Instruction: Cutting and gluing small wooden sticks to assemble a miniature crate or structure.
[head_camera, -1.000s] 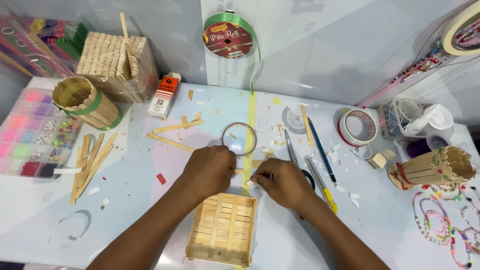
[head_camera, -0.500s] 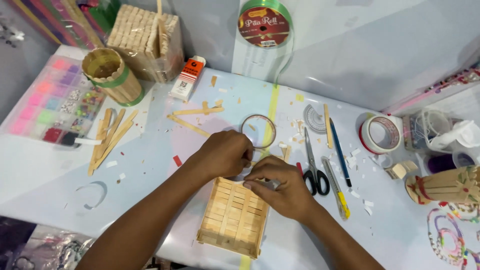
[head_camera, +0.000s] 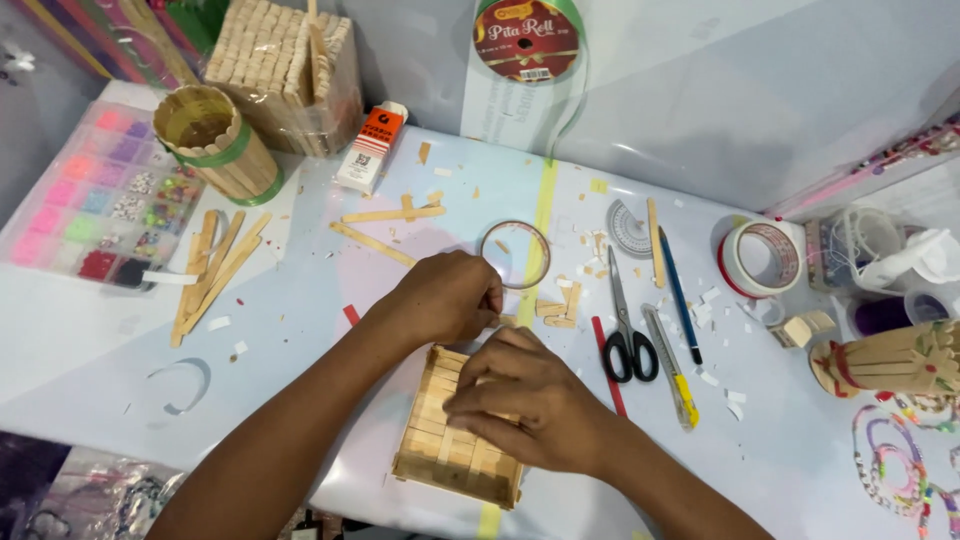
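— Pale wood, flat craft sticks glued into a shallow square tray (head_camera: 450, 450), lying right under the fingers of the right hand (head_camera: 520, 405) on the white table (head_camera: 300, 300).
— Pressed down or gripped?
— Pressed: right fingers (head_camera: 480, 385) bent and laid flat across the tray's top, palm down, not clenched into a fist, not wrapped round anything.
— And the left hand (head_camera: 440, 297)?
— Curled loosely just beyond the tray's far edge, fingertips pinched together on something thin and pale; too small to tell what exactly.
— Touching the tray?
— Close to its far corner; hard to tell whether in contact.
— Around the fingers?
— Just past the left fingertips, a clear ring of tape (head_camera: 514, 254) on a yellow strip (head_camera: 540, 215). Beside the right knuckles, short stick offcuts (head_camera: 556, 313), then a red pencil (head_camera: 607, 365), black-handled scissors (head_camera: 625, 330), a yellow utility knife (head_camera: 672, 368) and a blue pen (head_camera: 679, 295), all side by side. Farther out on the left hand's side, loose craft sticks (head_camera: 212, 268), a round stick-built cup with a green band (head_camera: 215, 142) and a box of coloured beads (head_camera: 85, 195). Beyond the left fingertips, well apart, a white and orange glue bottle (head_camera: 370, 147).
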